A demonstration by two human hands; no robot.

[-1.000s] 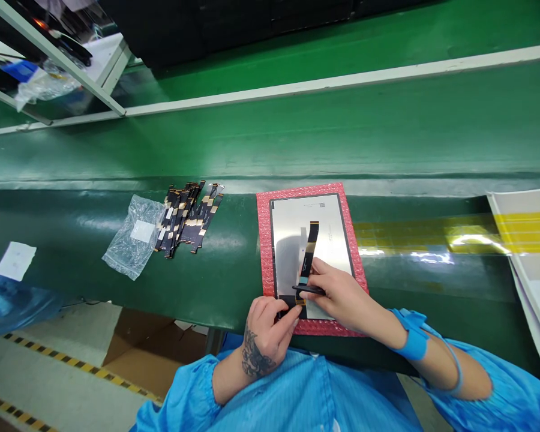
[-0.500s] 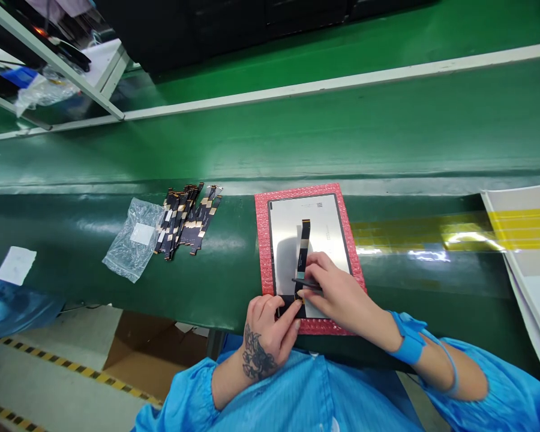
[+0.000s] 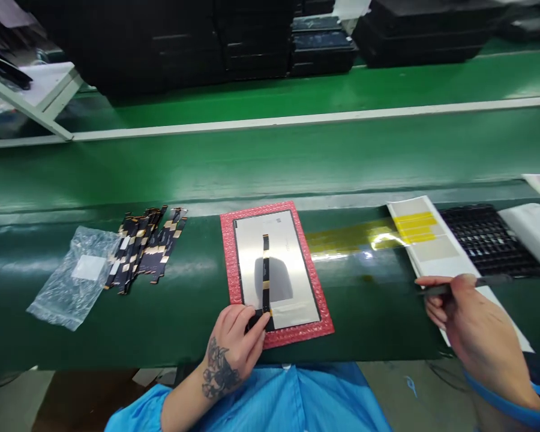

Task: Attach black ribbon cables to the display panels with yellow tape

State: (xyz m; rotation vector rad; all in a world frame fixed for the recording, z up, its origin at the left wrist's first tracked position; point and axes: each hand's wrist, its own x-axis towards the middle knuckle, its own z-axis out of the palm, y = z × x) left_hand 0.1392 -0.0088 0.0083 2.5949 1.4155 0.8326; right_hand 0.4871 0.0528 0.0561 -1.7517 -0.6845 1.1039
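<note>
A display panel [image 3: 297, 264] with a silvery back lies on a pink bubble-wrap sheet [image 3: 319, 303]. A narrow black flex cable [image 3: 266, 270] with gold patches runs up the panel from its lower edge. My left hand [image 3: 238, 336] has its thumb and fingertips closed on the cable's lower end, at the panel's bottom-left corner; the fingers partly hide that joint. Off to the right, my right hand [image 3: 477, 318] grips slim dark tweezers [image 3: 492, 281] above white sheets [image 3: 450, 258]. Strips of yellow tape [image 3: 416, 228] cross the top sheet.
Left of the panel is a pile of flex cables [image 3: 139, 246], beside a clear plastic bag [image 3: 78, 276] with a white label. A black tray-like item [image 3: 490, 240] lies beyond the sheets. Black bins [image 3: 252, 42] stand at the back, behind a white rail [image 3: 274, 120].
My right hand has left the cable and moved far right to the sheets, still holding the tweezers. The left hand stays at the cable's lower end. The view has swung right.
</note>
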